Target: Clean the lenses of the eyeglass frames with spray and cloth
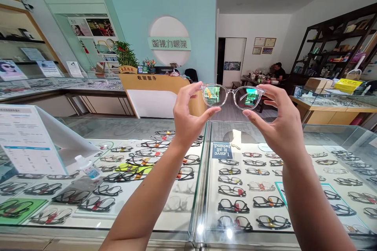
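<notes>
A pair of clear-framed eyeglasses [231, 90] is held up at arm's length, level, above the glass display counter. My left hand [191, 109] pinches its left end between thumb and fingers. At the other end, my right hand [275, 115] grips the frame the same way, thumb below and fingers on top. Green and orange reflections show in the lenses. Under my forearms, the glass display case [203, 188] holds rows of eyeglasses, many with dark frames and small coloured tags.
On the counter at left stand a folded white sign [29, 137] and a small white bottle [87, 166]. Beyond are a wooden reception desk [159, 86] with a plant [126, 54], more display counters, and dark shelves [335, 43] at right. A person [279, 72] sits at a table far back.
</notes>
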Motion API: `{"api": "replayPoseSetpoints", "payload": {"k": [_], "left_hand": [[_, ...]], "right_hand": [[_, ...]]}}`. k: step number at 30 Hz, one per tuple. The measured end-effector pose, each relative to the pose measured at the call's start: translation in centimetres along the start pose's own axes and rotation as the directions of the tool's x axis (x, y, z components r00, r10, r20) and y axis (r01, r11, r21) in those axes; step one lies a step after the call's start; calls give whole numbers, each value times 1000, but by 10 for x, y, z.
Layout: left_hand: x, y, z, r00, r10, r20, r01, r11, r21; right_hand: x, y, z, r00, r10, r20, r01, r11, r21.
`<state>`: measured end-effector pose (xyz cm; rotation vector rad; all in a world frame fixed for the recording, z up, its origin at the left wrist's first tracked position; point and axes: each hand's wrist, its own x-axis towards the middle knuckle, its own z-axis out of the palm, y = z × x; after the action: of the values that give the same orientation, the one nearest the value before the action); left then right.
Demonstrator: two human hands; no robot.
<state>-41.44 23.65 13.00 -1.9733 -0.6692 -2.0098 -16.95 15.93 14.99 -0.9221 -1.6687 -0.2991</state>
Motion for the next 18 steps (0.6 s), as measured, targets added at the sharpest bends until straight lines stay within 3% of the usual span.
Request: {"api": "replayPoseSetpoints", "payload": {"k": [13, 18], "left_hand": [[-1, 7, -2, 987, 146, -62, -138, 983, 119], [-3, 6, -1, 992, 119, -47, -112, 985, 131]], "right_hand": [[0, 3, 4, 999, 35, 42, -35, 999, 3], [-1, 1, 3, 998, 40, 42, -41, 999, 5]]}}
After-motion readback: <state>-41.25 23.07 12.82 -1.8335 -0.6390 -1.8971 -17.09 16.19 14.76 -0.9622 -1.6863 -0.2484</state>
